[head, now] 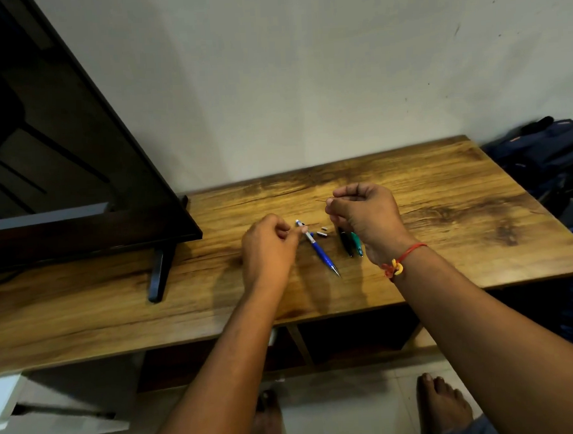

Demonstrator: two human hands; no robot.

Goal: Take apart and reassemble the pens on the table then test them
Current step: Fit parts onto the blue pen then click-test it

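A blue pen [320,252] lies on the wooden table [444,215], tip toward me. My left hand [269,247] pinches its white rear end with thumb and fingertips. My right hand [364,212] hovers above the table with curled fingers, pinching a very thin dark piece, perhaps a refill or spring, too fine to identify. Two small silver parts [322,232] lie between the hands. A black pen [345,243] and a green pen [357,244] lie side by side under my right wrist, partly hidden by it.
A black flat screen [75,145] on a stand foot [158,273] fills the table's left part. A white wall rises behind the table. A dark backpack [547,156] sits past the right edge. My bare feet [444,404] stand on the floor below the front edge.
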